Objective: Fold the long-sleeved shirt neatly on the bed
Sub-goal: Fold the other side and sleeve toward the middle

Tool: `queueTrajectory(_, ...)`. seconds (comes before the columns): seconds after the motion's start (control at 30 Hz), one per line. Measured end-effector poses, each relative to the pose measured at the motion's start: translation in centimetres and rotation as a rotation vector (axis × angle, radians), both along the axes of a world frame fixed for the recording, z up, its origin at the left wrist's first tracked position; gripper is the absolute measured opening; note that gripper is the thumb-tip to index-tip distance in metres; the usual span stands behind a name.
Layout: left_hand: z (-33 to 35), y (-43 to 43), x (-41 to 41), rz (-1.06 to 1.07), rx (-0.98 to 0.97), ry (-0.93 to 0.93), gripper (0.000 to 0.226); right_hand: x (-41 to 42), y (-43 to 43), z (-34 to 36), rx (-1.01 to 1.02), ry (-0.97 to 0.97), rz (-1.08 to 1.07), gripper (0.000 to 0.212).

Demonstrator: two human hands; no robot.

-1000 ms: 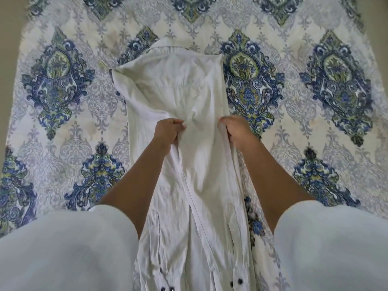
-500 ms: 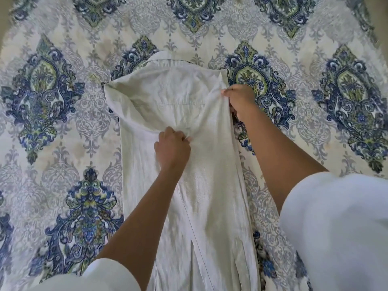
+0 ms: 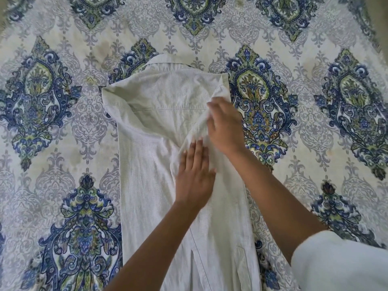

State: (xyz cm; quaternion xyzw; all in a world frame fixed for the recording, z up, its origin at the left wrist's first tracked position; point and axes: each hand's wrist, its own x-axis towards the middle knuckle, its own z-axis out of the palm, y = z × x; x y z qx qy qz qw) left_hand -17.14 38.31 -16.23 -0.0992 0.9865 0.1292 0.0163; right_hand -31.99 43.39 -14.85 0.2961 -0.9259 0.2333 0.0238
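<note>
Bedspread [image 3: 69, 148]; both hands [image 3: 194, 177] [image 3: 225, 128] flat on shirt [image 3: 147, 175]

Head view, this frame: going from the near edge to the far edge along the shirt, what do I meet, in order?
Left hand flat on the shirt → right hand at the shirt's right edge → collar → patterned bedspread beyond.

Count: 1 white long-sleeved shirt [image 3: 147, 175], 1 patterned bedspread [image 3: 63, 133], 2 bare hands: 1 left hand [image 3: 194, 179], 1 right hand [image 3: 225, 127]. 1 white sleeve [image 3: 340, 263] in view.
</note>
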Motion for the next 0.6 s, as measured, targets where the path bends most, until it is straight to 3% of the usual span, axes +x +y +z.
queueTrajectory(0.07, -1.2, -0.7, 0.6, -0.026, -0.014, -0.033, 0.063, -0.6, 0.0, -1.0, 0.237, -0.169, 0.094, 0.044)
queueTrajectory(0.13, -1.3, -0.9, 0.7, -0.016, -0.001, -0.036, 0.063, -2.3, 0.0, -1.2, 0.262, -0.254, 0.056, 0.048)
queueTrajectory(0.27, 0.7, -0.7, -0.7, 0.106, 0.037, 0.046, 0.052, -4.6, -0.7, 0.4, -0.139, -0.181, -0.208, 0.043)
queueTrajectory(0.33, 1.5, -1.3, -2.5, 0.197, 0.043, 0.064, 0.048, -5.4, -1.2, 0.7, -0.208, -0.236, -0.355, 0.036)
queueTrajectory(0.47, 2.2, -3.1, -5.6, 0.444, 0.212, -0.069, 0.043, -8.3, -2.1, 0.1, -0.049, -0.478, -0.481, 0.028)
queueTrajectory(0.6, 1.1, -4.2, -6.1, 0.476, 0.246, -0.043, 0.032, -9.5, -2.8, -0.4, 0.104, -0.404, -0.411, 0.019)
